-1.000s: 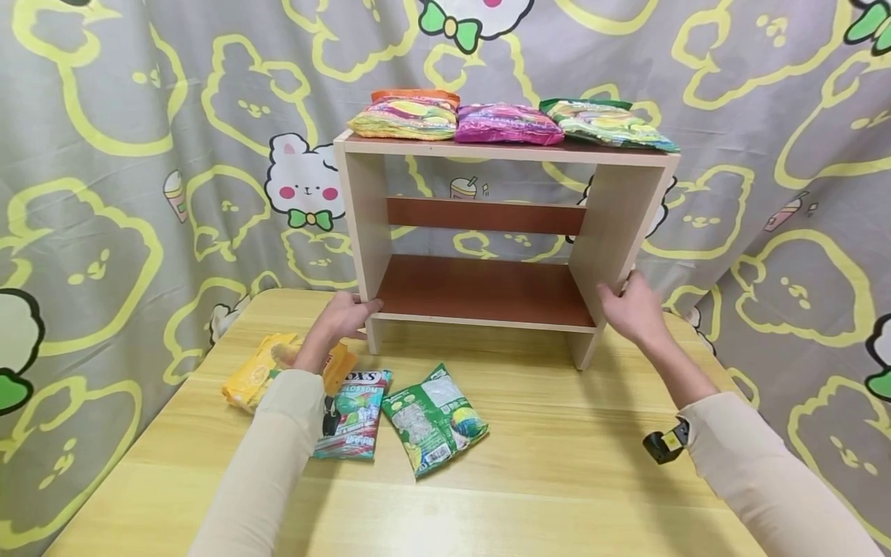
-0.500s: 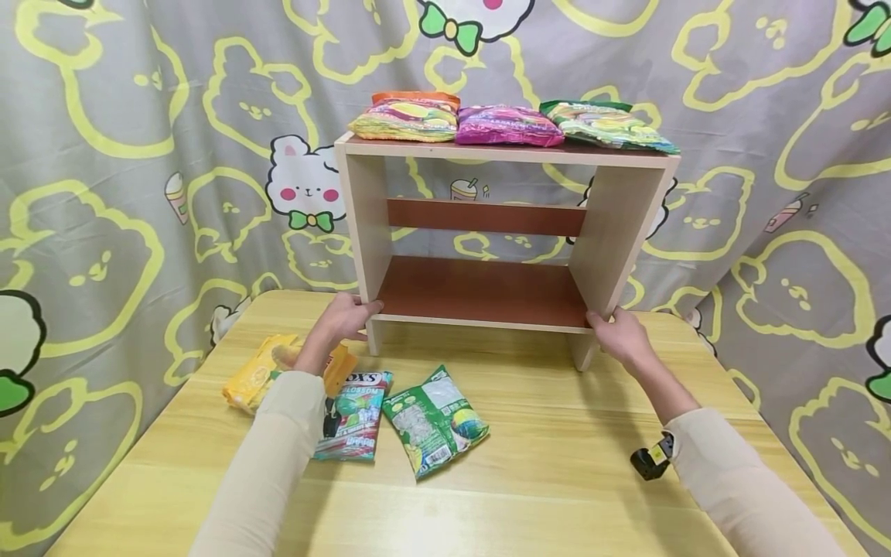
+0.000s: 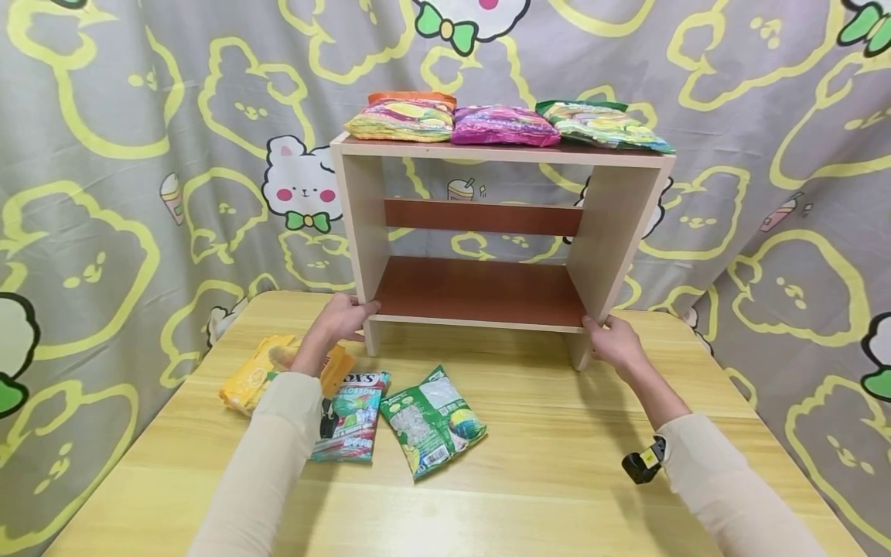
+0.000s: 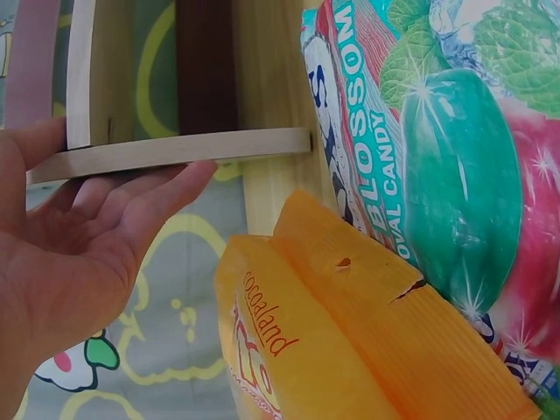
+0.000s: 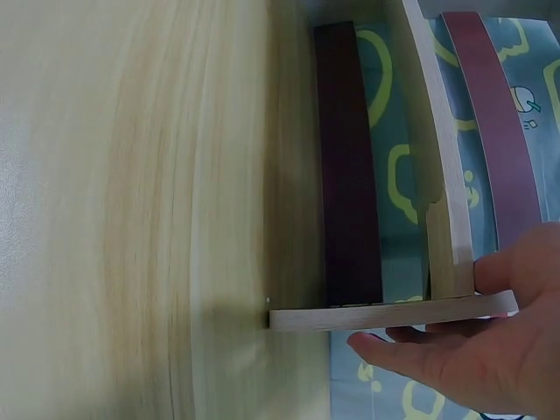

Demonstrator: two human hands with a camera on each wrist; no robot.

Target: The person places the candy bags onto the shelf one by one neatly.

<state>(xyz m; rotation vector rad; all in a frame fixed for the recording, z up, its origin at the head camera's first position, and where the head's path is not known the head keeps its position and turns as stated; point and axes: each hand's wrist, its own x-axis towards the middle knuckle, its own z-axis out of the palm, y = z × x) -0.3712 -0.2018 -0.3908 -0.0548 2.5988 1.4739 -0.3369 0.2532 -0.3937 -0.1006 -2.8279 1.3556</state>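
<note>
A small two-tier wooden shelf with pale edges and brown boards stands at the back of the table. My left hand grips its left side panel at the lower board, thumb on the inner side and fingers against the outside. On the right, my right hand holds the other side panel at the same height, thumb inside, fingers outside. In the right wrist view, the panel's end lies between thumb and fingers. On the top board rest an orange-topped candy bag, a magenta bag and a green-and-yellow bag.
A yellow bag lies under my left forearm. Beside it are a teal "Blossom" candy bag and a green bag on the wooden table. A patterned curtain hangs behind and at both sides.
My right hand has slid down the right side panel to the lower board's level and inward. My left hand keeps its grip. Shelf and bags look unmoved; the head view shifts slightly.
</note>
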